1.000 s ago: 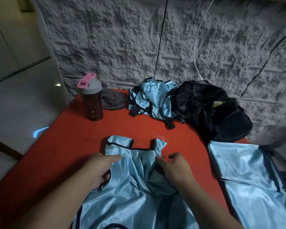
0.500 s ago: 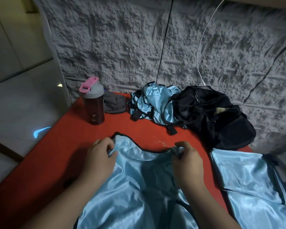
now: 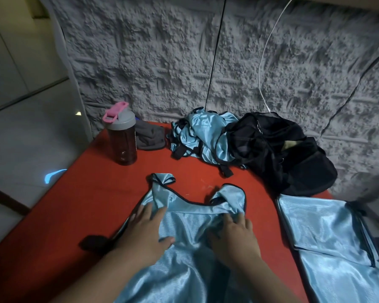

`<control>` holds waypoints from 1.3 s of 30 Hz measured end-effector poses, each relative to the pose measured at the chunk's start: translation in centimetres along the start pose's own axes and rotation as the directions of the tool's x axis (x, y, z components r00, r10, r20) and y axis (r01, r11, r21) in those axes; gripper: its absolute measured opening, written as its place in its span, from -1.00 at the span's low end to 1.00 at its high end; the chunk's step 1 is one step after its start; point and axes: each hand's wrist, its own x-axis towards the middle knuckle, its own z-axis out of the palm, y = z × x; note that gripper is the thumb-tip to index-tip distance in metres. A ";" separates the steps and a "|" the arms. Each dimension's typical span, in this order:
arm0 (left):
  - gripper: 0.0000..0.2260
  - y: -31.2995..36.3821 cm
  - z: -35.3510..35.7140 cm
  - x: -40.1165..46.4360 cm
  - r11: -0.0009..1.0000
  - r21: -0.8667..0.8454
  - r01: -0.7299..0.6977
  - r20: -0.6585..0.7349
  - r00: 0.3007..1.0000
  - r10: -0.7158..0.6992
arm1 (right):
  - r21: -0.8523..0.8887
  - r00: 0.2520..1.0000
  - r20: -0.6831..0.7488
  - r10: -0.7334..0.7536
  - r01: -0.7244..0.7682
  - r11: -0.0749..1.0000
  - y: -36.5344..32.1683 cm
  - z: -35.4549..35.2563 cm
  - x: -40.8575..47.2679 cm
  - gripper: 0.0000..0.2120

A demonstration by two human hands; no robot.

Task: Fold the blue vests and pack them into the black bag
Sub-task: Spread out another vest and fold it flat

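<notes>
Red table (image 3: 79, 206): fills the lower and middle frame, set against a rough grey wall (image 3: 162, 62) across the top. Bottle (image 3: 121, 136): upper left of the table, upright, dark body, grey lid with a pink flip cap. Grey cloth (image 3: 149, 137): just beside and behind the bottle, bunched against the wall. Black strap end (image 3: 92, 242): lower left, lying on the table at the spread vest's left edge. Left hand (image 3: 148, 232): lower centre-left, palm down on the spread vest, fingers straight and slightly apart, pressing the fabric flat below the left shoulder strap. Blue vest (image 3: 184, 224): centre to bottom of frame, spread on the table, black-trimmed neckline toward the wall, two shoulder straps pointing up-frame. Right hand (image 3: 234, 235): lower centre-right, resting on the vest below the right shoulder strap, fingers bent with tips gathering a fold of the fabric. Heap of vests (image 3: 201, 136): upper centre, crumpled blue with black straps, touching the bag's left side. Black cable (image 3: 214, 62) and white cable (image 3: 269, 40): hanging down the wall above the heap and the bag. Black bag (image 3: 293, 154): upper right of the table, slumped against the wall, top loosely open. Folded vest (image 3: 328, 237): lower right, flat on the table, just below the bag, apart from the spread vest.
</notes>
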 end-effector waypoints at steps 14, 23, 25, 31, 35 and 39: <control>-0.01 -1.0 -0.4 0.5 0.938 0.097 0.332 0.027 0.941 -0.336 | -0.193 0.986 0.102 0.131 -0.109 0.975 0.1 -2.8 -0.6 -0.31; 0.03 0.5 0.1 -0.5 0.997 0.070 0.029 0.127 0.991 -0.037 | 0.099 0.987 0.007 -0.159 0.158 0.983 0.4 -0.4 0.8 -0.29; 0.05 0.4 0.0 -0.6 0.998 0.067 -0.019 0.151 0.989 0.008 | 0.035 0.956 0.053 -0.287 0.286 0.958 0.5 -0.4 0.8 -0.28; 0.11 0.4 -0.1 -1.0 0.990 0.054 -0.133 0.217 0.969 0.118 | -0.067 0.980 0.152 -0.126 0.137 0.988 1.0 -1.9 1.0 -0.43; -0.14 -0.4 -0.5 0.0 0.999 -0.031 0.045 0.047 0.998 -0.044 | 0.017 0.997 0.068 0.029 -0.030 0.999 1.5 -1.6 1.4 -0.37; -0.28 -0.6 -1.0 0.7 0.994 -0.045 0.101 -0.061 0.993 -0.104 | -0.054 0.978 -0.097 -0.186 0.182 0.982 1.5 -0.8 2.0 -0.34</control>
